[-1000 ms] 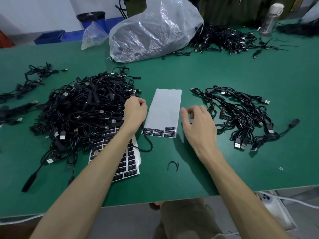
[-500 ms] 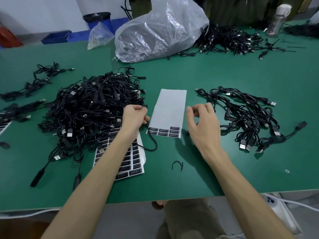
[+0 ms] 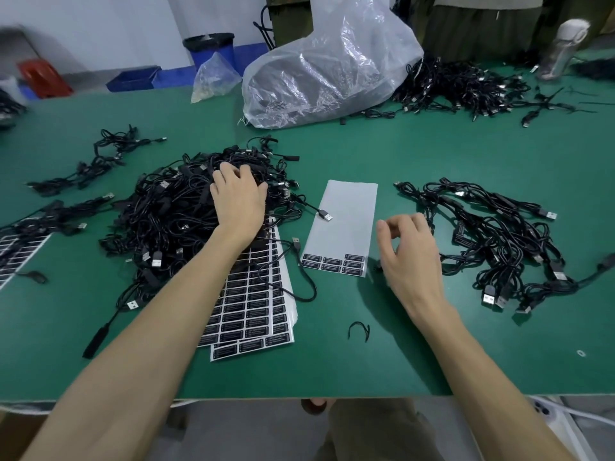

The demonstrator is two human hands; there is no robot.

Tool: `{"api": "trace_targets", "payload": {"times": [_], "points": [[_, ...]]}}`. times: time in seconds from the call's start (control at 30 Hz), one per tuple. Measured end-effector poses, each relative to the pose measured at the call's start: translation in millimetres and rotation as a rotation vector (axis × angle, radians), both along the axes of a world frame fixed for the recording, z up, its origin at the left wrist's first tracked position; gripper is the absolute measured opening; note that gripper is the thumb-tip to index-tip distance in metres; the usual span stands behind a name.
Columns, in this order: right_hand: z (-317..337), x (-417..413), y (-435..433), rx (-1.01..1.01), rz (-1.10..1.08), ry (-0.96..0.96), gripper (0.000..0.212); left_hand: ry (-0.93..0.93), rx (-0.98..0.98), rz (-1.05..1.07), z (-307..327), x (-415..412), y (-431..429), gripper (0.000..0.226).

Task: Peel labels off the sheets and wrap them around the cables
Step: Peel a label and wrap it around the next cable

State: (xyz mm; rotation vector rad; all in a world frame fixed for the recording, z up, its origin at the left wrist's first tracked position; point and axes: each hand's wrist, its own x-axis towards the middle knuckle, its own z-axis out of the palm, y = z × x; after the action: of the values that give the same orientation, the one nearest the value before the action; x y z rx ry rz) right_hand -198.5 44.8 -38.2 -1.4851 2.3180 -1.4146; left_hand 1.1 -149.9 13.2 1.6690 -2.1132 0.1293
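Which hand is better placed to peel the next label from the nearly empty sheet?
Right hand: it hovers beside the remaining black labels on the white sheet, while the left hand rests on the black cable pile.

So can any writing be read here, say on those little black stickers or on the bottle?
Black labels on the nearly bare sheet: white print, too small to read.
Labels on the full sheets: white print, too small to read.
Wrapped labels on the right-hand cables: blurred, unreadable.
Bottle: no text can be made out.
Nothing here can be quoted.
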Motion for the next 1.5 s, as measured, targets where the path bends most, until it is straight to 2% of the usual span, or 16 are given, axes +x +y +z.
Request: {"api": "trace_targets", "payload": {"times": [0.17, 0.27, 0.33, 0.4, 0.5, 0.63, 0.83, 0.97, 1.1, 1.23, 1.3, 1.37, 1.43, 1.5], "points": [[-1, -1, -2, 0.007, 0.007, 0.019, 0.021, 0.365, 0.134, 0.037, 3, -6, 0, 0.032], [-2, -1, -3, 0.010, 0.008, 0.024, 0.023, 0.462, 0.089, 0.004, 5, -1, 3, 0.013], [-2, 0, -3, 0.010, 0.008, 0.026, 0.025, 0.568, 0.048, -0.028, 9, 0, 9, 0.018], [-2, 0, -4, 0.014, 0.017, 0.021, 0.026, 0.800, 0.074, -0.050, 14, -3, 21, 0.017], [-1, 0, -4, -0.014, 0.036, 0.025, 0.022, 1.057, 0.131, -0.181, 22, -12, 52, 0.013], [-1, -1, -3, -0.096, 0.096, 0.025, 0.015, 1.155, 0.256, -0.444, 25, -25, 88, 0.007], [1, 2, -2, -0.136, 0.322, 0.058, 0.043, 1.033, 0.521, -0.708, 5, -35, 116, 0.011], [-3, 1, -5, -0.023, 0.386, 0.108, 0.021, 1.067, 0.623, -0.689, -11, -36, 118, 0.016], [-3, 0, -5, -0.005, 0.372, 0.091, 0.015, 1.049, 0.613, -0.668, -21, -34, 112, 0.024], [0, -2, -6, -0.020, 0.346, -0.009, 0.018, 0.741, 0.550, -0.660, -32, -27, 99, 0.029], [1, -3, -7, -0.019, 0.315, -0.057, 0.021, 0.448, 0.534, -0.708, -38, -27, 98, 0.038], [1, -2, -8, -0.010, 0.311, -0.093, 0.019, 0.172, 0.418, -0.717, -45, -32, 99, 0.044], [1, -2, -6, -0.013, 0.331, -0.102, 0.016, 0.086, 0.309, -0.683, -48, -37, 103, 0.046], [2, -2, -4, -0.021, 0.356, -0.097, 0.026, 0.110, 0.256, -0.654, -49, -38, 105, 0.042]]}}
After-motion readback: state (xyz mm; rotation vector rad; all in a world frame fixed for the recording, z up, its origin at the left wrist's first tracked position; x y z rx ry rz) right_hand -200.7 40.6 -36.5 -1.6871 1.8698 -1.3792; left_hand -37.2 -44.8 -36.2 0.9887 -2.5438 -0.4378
